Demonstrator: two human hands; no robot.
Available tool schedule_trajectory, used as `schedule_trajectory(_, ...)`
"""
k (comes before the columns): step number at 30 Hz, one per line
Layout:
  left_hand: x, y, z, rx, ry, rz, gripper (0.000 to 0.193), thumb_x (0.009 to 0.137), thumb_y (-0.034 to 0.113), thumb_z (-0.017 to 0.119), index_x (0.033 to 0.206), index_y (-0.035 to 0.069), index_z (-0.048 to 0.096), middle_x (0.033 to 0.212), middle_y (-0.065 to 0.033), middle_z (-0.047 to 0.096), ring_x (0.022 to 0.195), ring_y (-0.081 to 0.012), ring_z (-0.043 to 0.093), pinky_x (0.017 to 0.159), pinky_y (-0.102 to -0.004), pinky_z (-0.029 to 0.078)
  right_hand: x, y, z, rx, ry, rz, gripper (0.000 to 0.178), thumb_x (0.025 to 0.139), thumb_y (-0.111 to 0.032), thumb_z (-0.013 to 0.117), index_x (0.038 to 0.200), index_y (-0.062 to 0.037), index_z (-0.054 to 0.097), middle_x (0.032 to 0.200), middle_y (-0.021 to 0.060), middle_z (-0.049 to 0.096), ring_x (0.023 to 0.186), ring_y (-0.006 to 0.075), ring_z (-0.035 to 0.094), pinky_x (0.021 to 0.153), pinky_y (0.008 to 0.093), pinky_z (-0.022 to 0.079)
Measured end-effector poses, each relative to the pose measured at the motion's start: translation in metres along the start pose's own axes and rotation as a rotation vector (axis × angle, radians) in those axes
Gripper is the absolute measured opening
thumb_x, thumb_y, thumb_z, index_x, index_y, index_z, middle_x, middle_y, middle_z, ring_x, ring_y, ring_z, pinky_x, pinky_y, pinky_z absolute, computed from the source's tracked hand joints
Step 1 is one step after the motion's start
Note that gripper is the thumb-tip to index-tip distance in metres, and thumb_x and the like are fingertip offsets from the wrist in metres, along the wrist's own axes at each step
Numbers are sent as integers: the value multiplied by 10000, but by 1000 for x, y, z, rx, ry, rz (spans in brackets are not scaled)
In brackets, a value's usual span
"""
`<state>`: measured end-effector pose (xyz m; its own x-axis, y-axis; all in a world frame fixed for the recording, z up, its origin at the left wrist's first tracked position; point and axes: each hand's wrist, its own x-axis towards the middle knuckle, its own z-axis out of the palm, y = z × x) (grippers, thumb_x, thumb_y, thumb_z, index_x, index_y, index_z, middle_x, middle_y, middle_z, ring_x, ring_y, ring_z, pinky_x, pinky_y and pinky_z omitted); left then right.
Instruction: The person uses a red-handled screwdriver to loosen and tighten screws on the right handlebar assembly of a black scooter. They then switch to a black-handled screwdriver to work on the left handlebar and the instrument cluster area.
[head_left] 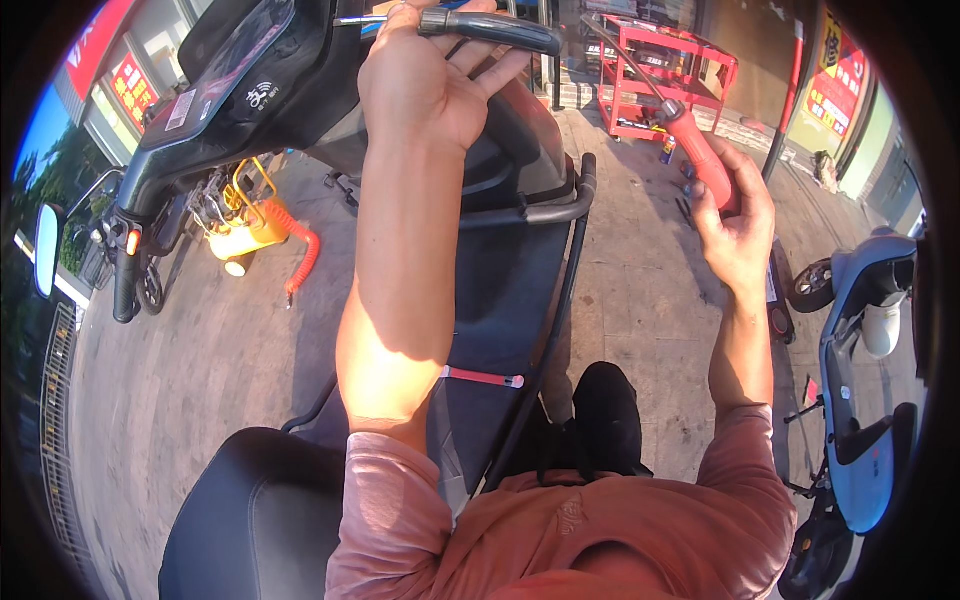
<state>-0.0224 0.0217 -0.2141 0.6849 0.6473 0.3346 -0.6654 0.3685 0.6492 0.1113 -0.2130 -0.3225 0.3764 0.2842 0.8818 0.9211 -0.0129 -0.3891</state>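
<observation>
My left hand (425,85) is raised palm up at the scooter's front, with the thumb near a thin metal rod and the fingers behind a black curved handle (495,28). I cannot tell whether rod and handle are one piece. In my right hand (737,215), off to the right, is a screwdriver (700,155) with a red handle, its shaft slanting up and left. The black scooter's front panel (290,90) lies left of my left hand. A red strip (483,377) with a pale end lies below my left forearm.
The scooter's black seat (250,510) is at lower left, its left grip (125,285) and mirror (46,250) farther out. A yellow air compressor (245,235) with a coiled red hose stands beyond. A red tool cart (665,75) stands ahead; a light-blue scooter (865,400) is at right.
</observation>
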Motion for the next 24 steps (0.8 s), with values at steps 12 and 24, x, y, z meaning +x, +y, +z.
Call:
schedule_trajectory(12,14,-3,45,-412,119,34,232,1014,211,331,1036,35,481,950,-172,569,883,-290,560,916,-583,451,26,-15,120,85,-30,-363,497,759,-41,756,1240,-74,636,1063,136,586,927,301,623,779,358,530)
schedule_trajectory(24,25,-5,39,-404,94,29,289,1019,246,308,971,24,487,897,-171,568,849,-296,559,878,-561,464,40,-25,143,69,6,-406,514,725,-42,763,1222,-120,659,1054,106,566,927,289,617,741,378,535)
